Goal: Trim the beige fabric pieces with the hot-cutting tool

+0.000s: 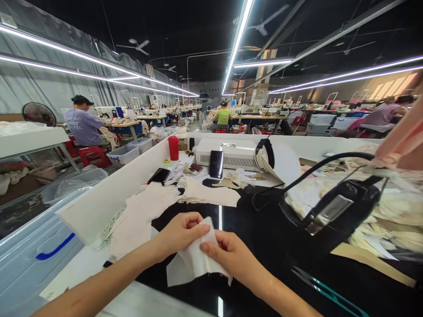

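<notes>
Both my hands pinch one small piece of white fabric above the glossy black work surface. My left hand is closed on its upper left edge, thumb on top. My right hand grips the right edge, with the thumb pressed against the front. The cloth is folded at the top, and its lower part hangs loose below my fingers. Beyond my hands, a stack of cream fabric pieces lies on the black surface. More pale fabric is spread out to the left.
A black iron-like tool with a cable stands at right, beside heaped cream cloth. Teal-handled scissors lie front right. Behind are a phone, a white vented box and a red cup. Other people sit at distant sewing tables.
</notes>
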Tool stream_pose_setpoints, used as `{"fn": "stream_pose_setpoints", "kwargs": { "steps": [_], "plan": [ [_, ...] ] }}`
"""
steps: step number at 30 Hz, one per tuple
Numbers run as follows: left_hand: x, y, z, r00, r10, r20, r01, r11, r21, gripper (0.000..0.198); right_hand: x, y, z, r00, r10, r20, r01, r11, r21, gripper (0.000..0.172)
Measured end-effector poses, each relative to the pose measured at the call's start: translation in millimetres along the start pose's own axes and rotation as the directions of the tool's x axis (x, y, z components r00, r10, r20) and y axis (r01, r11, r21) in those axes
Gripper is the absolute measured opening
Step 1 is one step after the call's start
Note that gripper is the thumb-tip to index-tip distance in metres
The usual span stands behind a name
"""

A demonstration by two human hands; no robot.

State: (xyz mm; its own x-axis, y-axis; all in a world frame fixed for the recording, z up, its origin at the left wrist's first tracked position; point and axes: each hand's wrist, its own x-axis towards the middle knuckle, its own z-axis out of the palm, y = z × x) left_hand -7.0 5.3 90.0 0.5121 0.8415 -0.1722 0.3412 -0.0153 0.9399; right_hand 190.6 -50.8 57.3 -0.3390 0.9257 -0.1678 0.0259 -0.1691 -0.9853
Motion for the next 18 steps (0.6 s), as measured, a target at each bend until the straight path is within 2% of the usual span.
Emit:
{"fn": "stream_pose_setpoints", "kwargs": {
  "steps": [3, 7, 11, 14, 16, 18],
  "plan": [
    [0.6, -1.2, 1.6, 0.999, 0.032, -0.019, -0.032, 0.999, 0.0, 0.069, -5.2, -2.2, -0.2, 0.998, 0.048, 0.034, -0.047, 0.999, -0.011, 0.084],
    [2.4, -2.1, 2.6, 0.998, 0.053, -0.039, -0.052, 0.998, 0.041, 0.066, -12.4, -2.5, -0.9, 0.99, 0.11, 0.085, -0.107, 0.994, -0.036, 0.071],
    [7.0, -10.1, 4.7, 0.994, 0.095, -0.061, -0.087, 0.989, 0.12, 0.058, -13.3, 5.2, -0.9, 0.983, 0.143, 0.111, -0.133, 0.986, -0.097, 0.069],
    [11.2, -17.5, 4.8, 0.991, 0.133, -0.035, -0.125, 0.977, 0.17, 0.051, -11.3, 14.8, -1.3, 0.976, 0.157, 0.15, -0.131, 0.976, -0.173, 0.064],
    [12.5, -18.6, 1.6, 0.981, 0.193, -0.016, -0.184, 0.954, 0.236, 0.047, -8.8, 21.2, -3.5, 0.977, 0.146, 0.155, -0.107, 0.966, -0.236, 0.059],
    [11.4, -15.8, -3.7, 0.941, 0.337, -0.002, -0.313, 0.876, 0.367, 0.043, -5.2, 26.6, -9.0, 0.989, 0.09, 0.118, -0.048, 0.947, -0.319, 0.052]
  ]
}}
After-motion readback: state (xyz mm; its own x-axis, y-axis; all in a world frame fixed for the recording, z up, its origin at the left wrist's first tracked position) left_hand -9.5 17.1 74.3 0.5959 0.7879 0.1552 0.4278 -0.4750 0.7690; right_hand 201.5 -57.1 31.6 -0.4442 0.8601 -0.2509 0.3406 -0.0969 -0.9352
